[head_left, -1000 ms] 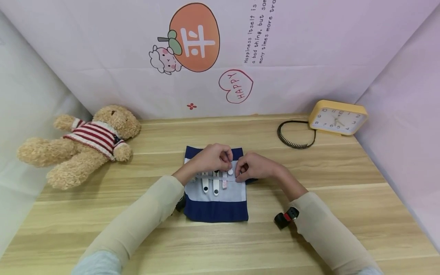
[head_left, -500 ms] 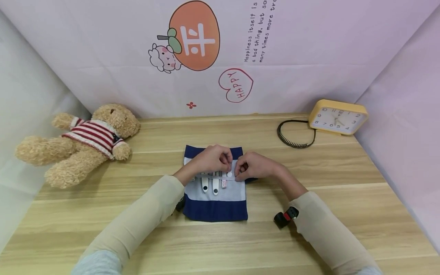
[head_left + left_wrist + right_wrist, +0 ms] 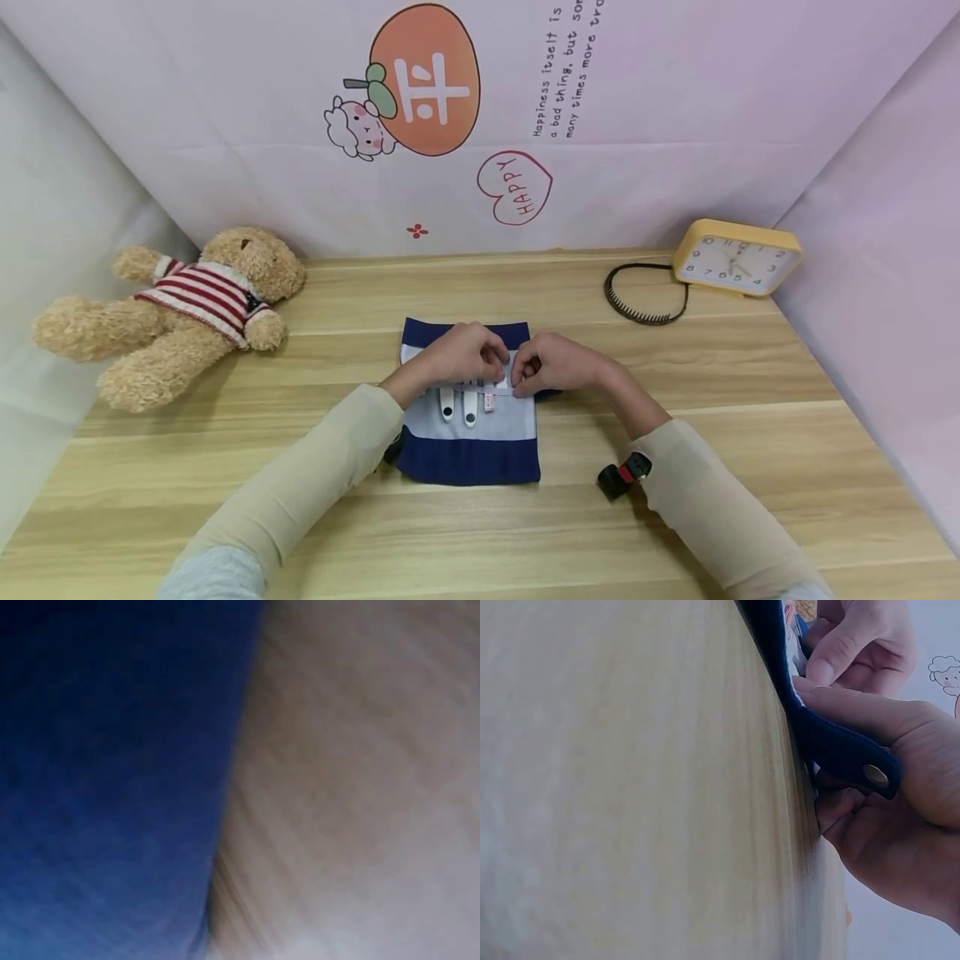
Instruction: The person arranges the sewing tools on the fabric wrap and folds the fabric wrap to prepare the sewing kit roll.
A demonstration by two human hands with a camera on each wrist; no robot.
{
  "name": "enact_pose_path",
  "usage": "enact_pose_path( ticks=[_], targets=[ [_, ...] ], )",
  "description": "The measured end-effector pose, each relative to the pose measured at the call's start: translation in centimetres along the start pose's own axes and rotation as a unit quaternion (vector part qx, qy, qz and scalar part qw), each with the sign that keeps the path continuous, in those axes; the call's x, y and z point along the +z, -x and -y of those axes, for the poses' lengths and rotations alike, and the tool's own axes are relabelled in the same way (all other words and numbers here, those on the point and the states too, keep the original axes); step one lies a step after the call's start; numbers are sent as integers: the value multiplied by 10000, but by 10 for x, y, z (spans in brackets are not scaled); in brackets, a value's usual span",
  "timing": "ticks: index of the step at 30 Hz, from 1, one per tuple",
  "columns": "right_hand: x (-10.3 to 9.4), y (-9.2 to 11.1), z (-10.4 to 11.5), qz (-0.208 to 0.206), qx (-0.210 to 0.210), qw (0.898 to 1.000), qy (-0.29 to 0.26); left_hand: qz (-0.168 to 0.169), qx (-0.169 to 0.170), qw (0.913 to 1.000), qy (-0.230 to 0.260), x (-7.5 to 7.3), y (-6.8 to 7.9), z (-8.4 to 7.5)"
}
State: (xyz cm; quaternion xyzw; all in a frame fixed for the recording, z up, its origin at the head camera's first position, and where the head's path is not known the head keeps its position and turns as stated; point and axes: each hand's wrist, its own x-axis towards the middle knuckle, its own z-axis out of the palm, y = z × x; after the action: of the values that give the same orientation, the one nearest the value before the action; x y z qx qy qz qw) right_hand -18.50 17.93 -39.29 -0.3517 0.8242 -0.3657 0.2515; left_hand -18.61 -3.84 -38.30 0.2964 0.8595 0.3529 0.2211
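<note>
A navy-and-grey cloth tool roll [image 3: 469, 460] lies unrolled on the table. Two white-handled tools [image 3: 470, 408], each with a dark dot near its lower end, and a small pink-and-white piece [image 3: 489, 403] sit under its pale elastic band. My left hand [image 3: 467, 354] pinches a small white-ended item [image 3: 502, 382] at the band, its upper part hidden by the fingers. At the roll's right edge my right hand [image 3: 558, 363] grips the cloth, thumb on top and fingers beneath. A navy strap with a metal snap [image 3: 875, 776] sticks out there in the right wrist view.
On the left lies a teddy bear [image 3: 202, 304] in a striped sweater. A yellow clock [image 3: 738, 257] and a black toothed headband [image 3: 641, 317] are at the back right. Behind the wooden table [image 3: 480, 542] stands a printed white backdrop [image 3: 637, 192].
My left hand has moved slightly down toward the elastic band, and the white-ended item has shifted down a little with it. My right hand stays at the roll's edge.
</note>
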Motion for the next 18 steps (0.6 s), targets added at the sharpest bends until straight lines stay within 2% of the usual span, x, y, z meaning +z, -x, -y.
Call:
enact_pose_path(
  ticks=[7, 14, 18],
  targets=[
    [0, 1, 1, 4, 8, 10000, 4, 25, 107, 9995, -298, 1, -2, 1],
    [1, 0, 1, 8, 111, 9999, -14, 30, 123, 9992, -380, 0, -3, 1],
    [1, 0, 0, -13, 157, 9999, -12, 27, 166, 9978, -637, 1, -3, 1]
  ],
)
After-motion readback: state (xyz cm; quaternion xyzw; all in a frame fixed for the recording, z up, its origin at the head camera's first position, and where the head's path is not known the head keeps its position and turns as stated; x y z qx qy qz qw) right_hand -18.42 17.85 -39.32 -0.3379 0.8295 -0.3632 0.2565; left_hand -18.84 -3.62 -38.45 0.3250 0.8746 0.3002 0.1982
